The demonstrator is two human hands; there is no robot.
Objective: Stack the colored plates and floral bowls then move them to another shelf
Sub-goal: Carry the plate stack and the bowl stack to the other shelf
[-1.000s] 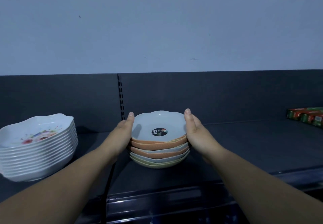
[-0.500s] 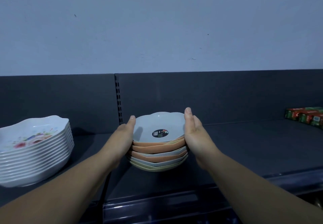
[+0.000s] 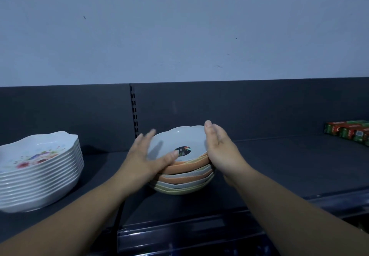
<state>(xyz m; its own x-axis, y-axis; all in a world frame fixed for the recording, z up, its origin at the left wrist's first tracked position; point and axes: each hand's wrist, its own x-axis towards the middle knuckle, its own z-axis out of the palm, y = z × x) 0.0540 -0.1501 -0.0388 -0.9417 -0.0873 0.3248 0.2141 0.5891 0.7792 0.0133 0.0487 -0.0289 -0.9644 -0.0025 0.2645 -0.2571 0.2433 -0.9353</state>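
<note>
Both bare forearms extended forward and inward from the lower corners. The left hand [image 3: 147, 157] lay spread, palm down, fingers splayed and blurred — thumb stretched rightward. The right hand [image 3: 220, 152] stood on edge, palm facing left, fingers straight and together.

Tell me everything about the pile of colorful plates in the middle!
The stack of colored plates sits on the dark shelf. Scalloped, ribbed dishes nest in orange, pale grey and yellow-green. The pale top plate tilts and carries a dark round sticker. The left hand, blurred, touches its left rim; the right hand presses flat against the right side.
</note>
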